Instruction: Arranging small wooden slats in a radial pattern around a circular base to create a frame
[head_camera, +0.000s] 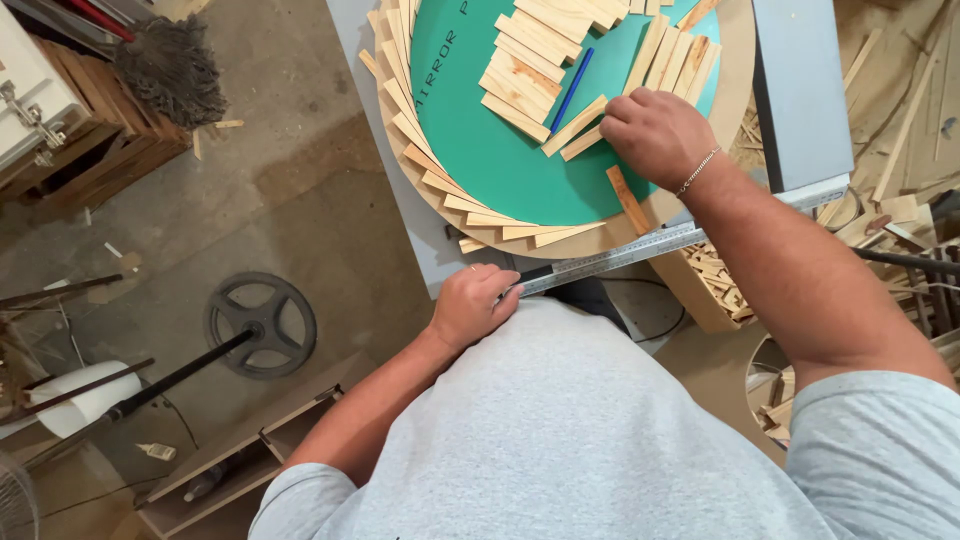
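Note:
A round green disc (500, 160) lies on a wooden circular board whose rim carries a fan of thin wooden slats (440, 185). My right hand (655, 130) rests on the disc, fingers closed on two loose wooden slats (575, 125) near its middle. Beside them lie a blue pen (572, 90) and a stack of more slats (525, 70). My left hand (472, 303) grips the near end of a long metal ruler (610, 258) at the table's front edge. One darker slat (628, 200) sits on the rim near my right wrist.
A grey panel (800, 90) stands right of the disc. Boxes and a bin of wood offcuts (715, 280) sit at the right. On the concrete floor to the left are a black wheel on a rod (262, 323), a mop head (172, 65) and wooden crates (90, 150).

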